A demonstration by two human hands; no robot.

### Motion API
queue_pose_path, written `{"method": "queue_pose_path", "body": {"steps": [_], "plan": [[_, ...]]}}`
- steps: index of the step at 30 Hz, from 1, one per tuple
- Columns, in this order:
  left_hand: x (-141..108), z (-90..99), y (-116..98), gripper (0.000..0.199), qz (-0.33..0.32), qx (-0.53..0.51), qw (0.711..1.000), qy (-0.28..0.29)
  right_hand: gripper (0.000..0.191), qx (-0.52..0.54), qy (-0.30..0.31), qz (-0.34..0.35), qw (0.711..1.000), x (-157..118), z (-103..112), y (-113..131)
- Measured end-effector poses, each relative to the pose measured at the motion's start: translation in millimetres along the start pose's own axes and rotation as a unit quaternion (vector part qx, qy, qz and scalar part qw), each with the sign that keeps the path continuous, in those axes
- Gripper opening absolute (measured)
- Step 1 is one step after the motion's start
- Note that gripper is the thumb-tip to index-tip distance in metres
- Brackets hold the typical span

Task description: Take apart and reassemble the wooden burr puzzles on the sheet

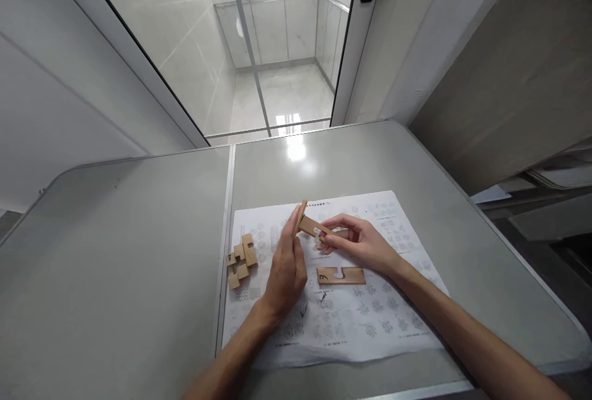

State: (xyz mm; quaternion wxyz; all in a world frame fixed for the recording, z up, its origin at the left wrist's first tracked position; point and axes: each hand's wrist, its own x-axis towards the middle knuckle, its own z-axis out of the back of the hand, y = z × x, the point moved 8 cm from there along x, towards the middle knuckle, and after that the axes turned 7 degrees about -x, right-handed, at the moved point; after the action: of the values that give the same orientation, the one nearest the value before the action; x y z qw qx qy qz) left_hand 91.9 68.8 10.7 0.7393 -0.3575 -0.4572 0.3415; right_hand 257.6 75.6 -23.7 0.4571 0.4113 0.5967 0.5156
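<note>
Firstly, note risks from the counter [176,233] downward: sliding of a dropped piece on the slick top; catching of a forearm on the creased paper sheet [379,301], dragging loose wood along; slipping or chipping at a notch under skewed pressure between hands. Read grip thus: left hand [287,267] with fingers grasping a tilted strip [303,208]; right hand [365,243] with fingers pinching a slotted strip [309,225], one end near or against the other strip. Find the marked strip [354,275] flat on the paper, near the right hand, and the small blocks [250,253] clustered at the paper's left side. Distinguish textures: smooth grey top, metal trim; thin printed paper; tan, straight-edged wood, curved cutouts; stubby, square-notched blocks.
</note>
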Motion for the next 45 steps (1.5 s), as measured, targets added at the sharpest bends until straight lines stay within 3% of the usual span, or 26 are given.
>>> {"method": "queue_pose_path", "body": {"steps": [45], "plan": [[0.6,-1.4,1.8,0.059,0.014,0.005,1.000,0.008,0.038,-0.031,0.017,-0.009,0.999,-1.6,-0.8,-0.6]]}}
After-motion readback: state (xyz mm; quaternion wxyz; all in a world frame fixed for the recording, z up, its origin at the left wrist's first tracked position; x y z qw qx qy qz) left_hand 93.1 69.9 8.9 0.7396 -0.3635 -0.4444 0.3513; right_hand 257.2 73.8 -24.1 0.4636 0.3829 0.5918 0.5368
